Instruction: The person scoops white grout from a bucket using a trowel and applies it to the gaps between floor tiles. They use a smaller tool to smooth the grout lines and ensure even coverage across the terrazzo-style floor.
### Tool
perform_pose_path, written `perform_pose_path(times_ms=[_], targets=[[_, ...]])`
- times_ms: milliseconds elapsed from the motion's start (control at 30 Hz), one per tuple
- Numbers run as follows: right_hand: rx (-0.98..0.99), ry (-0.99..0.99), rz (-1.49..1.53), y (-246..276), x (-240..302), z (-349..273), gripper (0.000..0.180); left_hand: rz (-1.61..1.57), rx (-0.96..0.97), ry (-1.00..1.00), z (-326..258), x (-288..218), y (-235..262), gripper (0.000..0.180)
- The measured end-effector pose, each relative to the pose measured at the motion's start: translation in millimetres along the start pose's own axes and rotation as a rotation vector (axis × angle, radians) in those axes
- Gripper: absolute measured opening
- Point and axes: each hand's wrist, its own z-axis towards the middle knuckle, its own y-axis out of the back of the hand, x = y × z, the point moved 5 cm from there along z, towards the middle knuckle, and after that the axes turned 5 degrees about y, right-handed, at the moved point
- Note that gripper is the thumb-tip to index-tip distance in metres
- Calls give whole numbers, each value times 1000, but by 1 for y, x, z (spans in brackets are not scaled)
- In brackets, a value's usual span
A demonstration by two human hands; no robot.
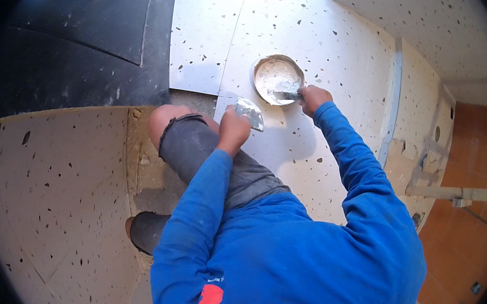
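A round bucket [255,72] stands on the speckled tile floor ahead of me, with a pale, wet, mortar-like paste [276,74] inside. At its near right rim, my right hand [315,99] is closed around the handle of a putty knife [288,95]. The knife's blade end reaches over the rim into the bucket, and the paste partly hides it. Closer to my body, above my knee, my left hand [233,132] grips a shiny, rounded-edge scraper [250,115]. That scraper is apart from the bucket, to its near left.
Black panels [77,39] lie at the far left. Beside my leg runs a rough, untiled strip [150,155]. To the right, a long grey strip [393,108] follows the floor near the speckled wall [447,9]. A pale pipe [447,192] crosses an orange-brown surface [472,153].
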Motion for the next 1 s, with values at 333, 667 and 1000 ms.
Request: perform_pose_path(times_ms=[333,667,1000], targets=[[-106,-101,122,-20,1,-17,27,402,590,-60,31,12,-94,79],[-153,-139,210,-35,6,-24,28,237,560,1,60,29,-116,106],[-141,-174,371,-52,4,-21,33,-67,596,148,67,29,-121,108]])
